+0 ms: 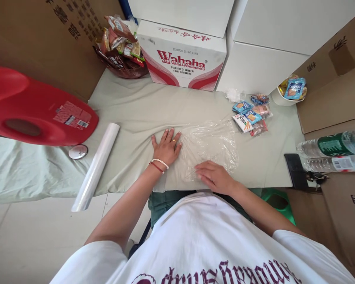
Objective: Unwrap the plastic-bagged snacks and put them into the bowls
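A clear, crinkled sheet of thin plastic (215, 138) lies spread on the cloth-covered table (142, 104) in front of me. My left hand (166, 146) rests flat on the cloth at the sheet's left side, fingers spread and nothing held. Over the sheet's near edge lies my right hand (214, 176), its fingers stretched out toward the left and touching the plastic or just above it. To the left, a roll of clear plastic (97, 163) lies slanted, its near end jutting past the table edge. Several small snack packets (251, 114) sit beyond the sheet on the right.
A red jug (44, 106) and a round lid-like disc (78, 152) are at the left. Along the back stand a snack bowl (124, 67), a Wahaha carton (182, 55) and white boxes. On the right are a white tub (286, 98), two bottles (334, 144), a black phone (296, 171) and keys.
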Available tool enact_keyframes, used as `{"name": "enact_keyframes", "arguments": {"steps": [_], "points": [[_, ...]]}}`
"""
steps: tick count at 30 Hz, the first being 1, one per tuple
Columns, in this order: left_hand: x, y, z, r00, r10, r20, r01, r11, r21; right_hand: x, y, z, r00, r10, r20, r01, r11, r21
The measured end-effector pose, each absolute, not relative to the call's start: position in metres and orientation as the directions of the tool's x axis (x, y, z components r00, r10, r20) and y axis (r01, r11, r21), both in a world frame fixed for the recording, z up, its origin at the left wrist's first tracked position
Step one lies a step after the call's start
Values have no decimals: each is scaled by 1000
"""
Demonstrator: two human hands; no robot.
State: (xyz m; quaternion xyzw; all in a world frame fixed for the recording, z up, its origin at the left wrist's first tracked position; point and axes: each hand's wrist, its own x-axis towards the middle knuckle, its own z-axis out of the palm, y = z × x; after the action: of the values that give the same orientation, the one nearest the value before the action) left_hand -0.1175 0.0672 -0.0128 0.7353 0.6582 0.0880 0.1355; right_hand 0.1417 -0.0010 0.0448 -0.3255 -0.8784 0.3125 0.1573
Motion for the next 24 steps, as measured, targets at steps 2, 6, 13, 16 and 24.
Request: {"name": "enact_keyframes", "arguments": {"steps": [2, 6, 13, 16, 24], "points": [[-116, 67, -11, 117, 992, -49, 944, -96, 315, 129, 16, 42, -646, 757, 103, 590, 580, -562], [-119, 67, -6, 123, 989, -82, 934, -88, 347, 100, 40, 15, -688, 719, 99, 632, 661, -405], [-181, 124, 1, -54, 992, 114, 898, -1, 439, 88, 38, -11, -723, 686, 78, 610, 688, -392], [-219, 186, 11, -185, 961, 203, 921, 98, 376, 87, 37, -10, -710, 699, 87, 614, 675, -409], [-251, 341, 36, -134, 976, 173, 943, 72, 324, 82, 38, -8, -690, 717, 97, 617, 653, -440]]}}
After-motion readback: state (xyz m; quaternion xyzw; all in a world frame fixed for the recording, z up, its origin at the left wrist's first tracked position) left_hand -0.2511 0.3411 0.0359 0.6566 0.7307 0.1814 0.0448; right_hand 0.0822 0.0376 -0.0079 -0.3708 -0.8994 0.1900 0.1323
